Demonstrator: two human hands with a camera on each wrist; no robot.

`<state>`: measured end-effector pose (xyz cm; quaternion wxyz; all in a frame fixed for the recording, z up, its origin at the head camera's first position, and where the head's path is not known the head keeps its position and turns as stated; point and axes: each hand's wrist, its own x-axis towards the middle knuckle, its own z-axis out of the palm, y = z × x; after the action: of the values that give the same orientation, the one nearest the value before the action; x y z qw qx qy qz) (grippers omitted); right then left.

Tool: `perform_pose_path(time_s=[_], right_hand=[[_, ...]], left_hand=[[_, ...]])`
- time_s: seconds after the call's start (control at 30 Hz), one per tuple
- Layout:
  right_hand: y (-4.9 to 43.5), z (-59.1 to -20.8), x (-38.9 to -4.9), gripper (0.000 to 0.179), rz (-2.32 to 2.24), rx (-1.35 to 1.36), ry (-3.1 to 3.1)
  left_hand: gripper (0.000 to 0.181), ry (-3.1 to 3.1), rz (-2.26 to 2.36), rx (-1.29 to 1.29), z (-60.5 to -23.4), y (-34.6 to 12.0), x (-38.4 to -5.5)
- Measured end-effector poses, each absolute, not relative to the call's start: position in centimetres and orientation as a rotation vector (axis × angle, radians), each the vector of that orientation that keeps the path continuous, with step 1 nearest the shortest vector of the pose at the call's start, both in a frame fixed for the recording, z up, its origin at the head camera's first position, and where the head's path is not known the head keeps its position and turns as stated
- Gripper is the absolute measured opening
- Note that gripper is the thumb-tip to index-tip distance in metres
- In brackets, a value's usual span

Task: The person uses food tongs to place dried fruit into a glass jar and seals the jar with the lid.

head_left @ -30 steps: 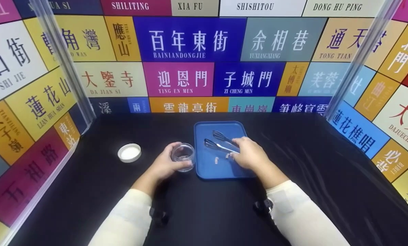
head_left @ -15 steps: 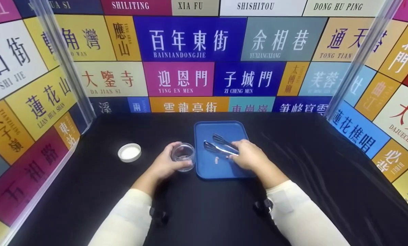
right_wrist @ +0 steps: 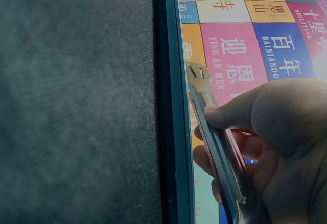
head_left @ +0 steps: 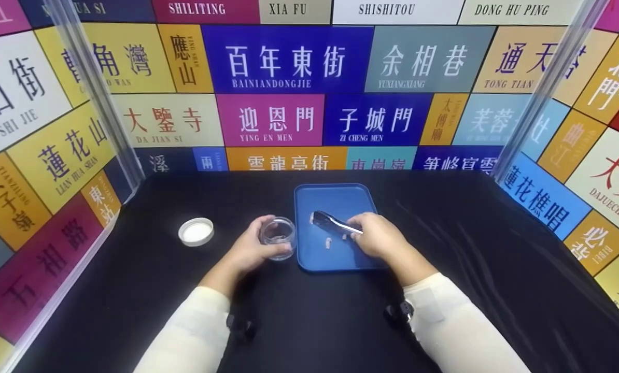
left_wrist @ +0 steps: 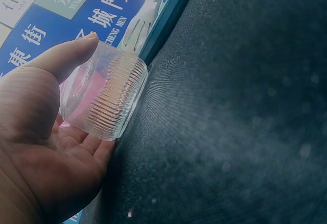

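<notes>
My left hand [head_left: 250,246] grips a clear jar [head_left: 278,237] just left of the blue tray [head_left: 309,261]. In the left wrist view, the thumb and fingers wrap the ribbed side of the jar [left_wrist: 115,99]. My right hand [head_left: 379,235] holds metal serving tongs [head_left: 335,223] over the tray, their slotted ends brought close together. One small pale piece [head_left: 312,218] lies beside the tong tips; whether they pinch it I cannot tell. Two more pale pieces, one nearer the front [head_left: 328,243], lie on the tray. The right wrist view shows thumb and fingers pressing the tongs [right_wrist: 217,142].
A white round lid [head_left: 196,231] lies on the black cloth [head_left: 309,321] to the left of the jar. Walls with coloured sign panels [head_left: 289,59] stand behind and at both sides.
The tongs' two arms, spread apart before, have come together, and their tips sit near the pale piece at the tray's left. The left hand and jar have stayed put.
</notes>
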<state>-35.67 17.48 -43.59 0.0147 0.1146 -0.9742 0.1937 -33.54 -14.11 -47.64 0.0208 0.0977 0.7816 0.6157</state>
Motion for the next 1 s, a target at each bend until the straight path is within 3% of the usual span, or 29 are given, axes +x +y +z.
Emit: perform_pose_path(time_s=[0.33, 0.63, 1.0], right_hand=[[17.3, -43.3, -35.6, 0.024, 0.631, 0.329, -3.017], [17.7, -41.6, -34.9, 0.035, 0.627, 0.385, -2.92], [16.6, -39.9, -33.5, 0.034, 0.641, 0.424, -2.854]], left_hand=[[0.092, 2.456, 1.88, 0.281, -47.8, -14.2, -33.7], [0.092, 2.452, 1.891, 0.298, -47.8, -14.2, -33.6], [0.094, 2.491, 1.835, 0.248, -47.6, -14.2, -33.6]])
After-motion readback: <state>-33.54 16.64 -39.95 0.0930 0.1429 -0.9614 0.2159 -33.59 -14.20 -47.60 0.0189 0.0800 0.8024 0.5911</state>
